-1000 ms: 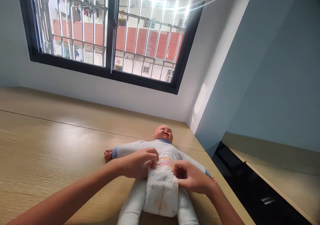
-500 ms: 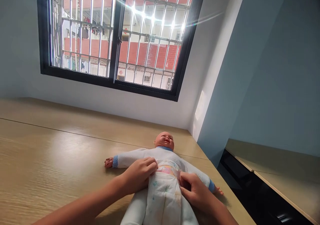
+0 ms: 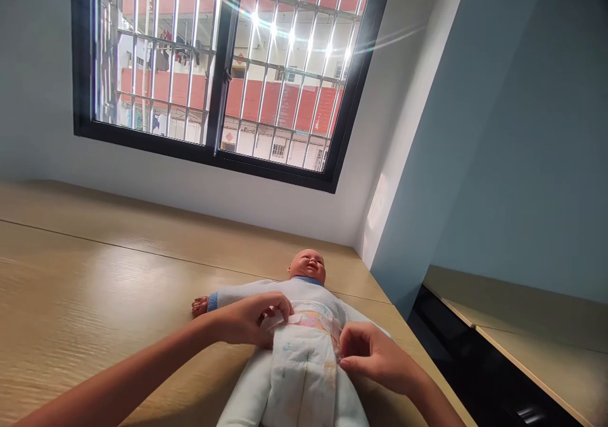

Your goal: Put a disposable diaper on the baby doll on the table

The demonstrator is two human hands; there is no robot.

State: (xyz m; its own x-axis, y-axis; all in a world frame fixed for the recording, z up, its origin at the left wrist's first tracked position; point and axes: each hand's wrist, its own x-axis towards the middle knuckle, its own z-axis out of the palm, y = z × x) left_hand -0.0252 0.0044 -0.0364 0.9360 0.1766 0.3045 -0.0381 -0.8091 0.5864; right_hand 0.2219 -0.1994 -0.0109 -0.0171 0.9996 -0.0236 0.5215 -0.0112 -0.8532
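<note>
A baby doll [image 3: 308, 266] in a white top with blue cuffs and collar lies on its back on the wooden table, head toward the window. A white diaper [image 3: 304, 367] with faint prints covers its front, between pale legs. At the diaper's left waist edge, my left hand [image 3: 256, 318] is closed, thumb and fingers pinching the white material. On the opposite side my right hand [image 3: 377, 357] has curled fingers, with thumb and index fingertips together at the diaper's edge. The doll's right-side forearm is largely hidden behind that hand.
The wooden table [image 3: 118, 300] has a seam across it and ends at a wall under a barred window [image 3: 216, 72]. Its right edge runs close beside the doll. Past a dark gap stands another wooden surface [image 3: 546, 351].
My left hand has shifted slightly left and up, pulling at the diaper's waist edge. My right hand has moved slightly, its fingers more curled. The doll sits a little further left in view.
</note>
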